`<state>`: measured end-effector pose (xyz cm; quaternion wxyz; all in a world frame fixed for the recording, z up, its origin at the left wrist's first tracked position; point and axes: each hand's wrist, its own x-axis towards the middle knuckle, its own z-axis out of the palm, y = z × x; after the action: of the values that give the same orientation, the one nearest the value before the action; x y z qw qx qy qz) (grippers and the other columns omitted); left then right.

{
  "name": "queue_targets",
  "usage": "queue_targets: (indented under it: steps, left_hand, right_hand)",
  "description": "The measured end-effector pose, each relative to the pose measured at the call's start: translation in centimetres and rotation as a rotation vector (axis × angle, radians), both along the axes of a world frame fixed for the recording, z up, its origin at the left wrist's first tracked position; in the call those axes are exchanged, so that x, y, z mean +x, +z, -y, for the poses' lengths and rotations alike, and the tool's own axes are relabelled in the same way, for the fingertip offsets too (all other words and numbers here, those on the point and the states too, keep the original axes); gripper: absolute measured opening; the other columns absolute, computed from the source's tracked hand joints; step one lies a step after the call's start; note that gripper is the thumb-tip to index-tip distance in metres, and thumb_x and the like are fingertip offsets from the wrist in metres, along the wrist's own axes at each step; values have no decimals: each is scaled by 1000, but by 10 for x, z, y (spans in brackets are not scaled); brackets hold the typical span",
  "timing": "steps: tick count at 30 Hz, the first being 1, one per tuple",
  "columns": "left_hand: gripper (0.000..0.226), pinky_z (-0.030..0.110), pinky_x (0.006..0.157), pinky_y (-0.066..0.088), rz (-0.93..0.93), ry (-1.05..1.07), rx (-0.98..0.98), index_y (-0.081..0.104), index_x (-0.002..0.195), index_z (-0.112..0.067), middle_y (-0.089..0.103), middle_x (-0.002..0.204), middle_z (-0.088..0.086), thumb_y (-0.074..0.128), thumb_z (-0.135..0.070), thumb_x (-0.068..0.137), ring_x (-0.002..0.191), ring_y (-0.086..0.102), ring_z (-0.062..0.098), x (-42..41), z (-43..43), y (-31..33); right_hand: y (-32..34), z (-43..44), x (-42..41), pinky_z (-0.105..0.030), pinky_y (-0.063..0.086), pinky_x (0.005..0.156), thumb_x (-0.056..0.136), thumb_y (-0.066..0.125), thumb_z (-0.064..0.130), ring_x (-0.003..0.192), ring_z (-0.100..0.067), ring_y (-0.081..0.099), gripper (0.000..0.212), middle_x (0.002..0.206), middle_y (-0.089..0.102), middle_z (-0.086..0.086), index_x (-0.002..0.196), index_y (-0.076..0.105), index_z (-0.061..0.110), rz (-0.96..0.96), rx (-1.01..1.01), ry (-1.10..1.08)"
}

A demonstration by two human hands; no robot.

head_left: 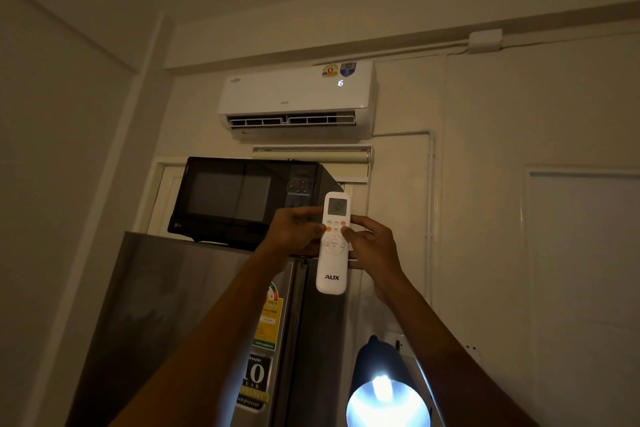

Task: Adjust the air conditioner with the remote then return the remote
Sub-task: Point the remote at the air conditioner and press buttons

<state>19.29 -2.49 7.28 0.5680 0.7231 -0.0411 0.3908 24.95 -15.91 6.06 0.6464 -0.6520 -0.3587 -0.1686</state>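
Note:
A white wall air conditioner (294, 94) hangs high on the wall, its flap open and a lit figure showing on its front. I hold a white remote (333, 263) upright below it, its small screen at the top and the brand name near the bottom. My left hand (294, 230) grips the remote's left side, thumb on the upper buttons. My right hand (372, 243) holds the right side, thumb resting on the keypad.
A black microwave (242, 198) sits on top of a steel refrigerator (180, 315) with stickers on its door. A lit lamp (384, 392) shines at the bottom right. A closed door (585, 270) is on the right wall.

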Motion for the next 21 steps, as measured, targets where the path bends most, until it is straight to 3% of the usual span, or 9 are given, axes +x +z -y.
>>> queue_targets:
  steps: [3, 9, 21]
  left_hand:
    - [37, 18, 47, 56, 14, -5, -6, 61, 118, -17, 69, 104, 5, 64, -4, 84, 70, 68, 7, 1, -1, 1]
    - [35, 17, 47, 55, 27, -18, -3, 63, 116, -18, 67, 85, -8, 64, -4, 83, 62, 69, 3, 3, -1, 2]
    - [37, 18, 49, 57, 21, -29, 17, 61, 119, -17, 68, 95, -1, 62, -4, 85, 72, 68, 6, 8, -2, 5]
  right_hand:
    - [1, -1, -1, -52, 57, 81, 86, 63, 19, 98, -30, 68, 34, 117, 67, -13, 120, 57, 15, 0, 6, -12]
    - [4, 0, 0, -52, 58, 80, 86, 64, 20, 97, -30, 69, 34, 117, 68, -13, 118, 58, 15, 21, -1, -25]
    - [6, -3, 8, -51, 58, 78, 84, 65, 19, 95, -29, 70, 33, 114, 69, -13, 116, 59, 15, 16, 19, -46]
